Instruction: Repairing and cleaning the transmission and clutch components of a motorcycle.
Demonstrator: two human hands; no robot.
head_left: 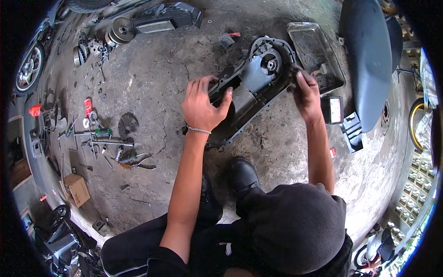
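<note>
A long motorcycle CVT cover (pixel 256 74), grey metal with a blackened rim, lies slantwise on the concrete floor in front of my shoes. Its hollow side faces up, and a round bearing seat shows at the far end. My left hand (pixel 203 104) grips its left rim, fingers over the edge and thumb stretched across the hollow. At the far right rim my right hand (pixel 307 94) is closed, its fingertips blackened. Something dark shows by those fingers, but I cannot make out what they hold.
A metal drip tray (pixel 339 76) lies beyond my right hand. Nearby are a battery (pixel 333 110) and a motorcycle seat (pixel 371 60). Pliers (pixel 143 162) and several tools lie left, with a cardboard box (pixel 77 190). Pulley parts (pixel 123 30) sit far left.
</note>
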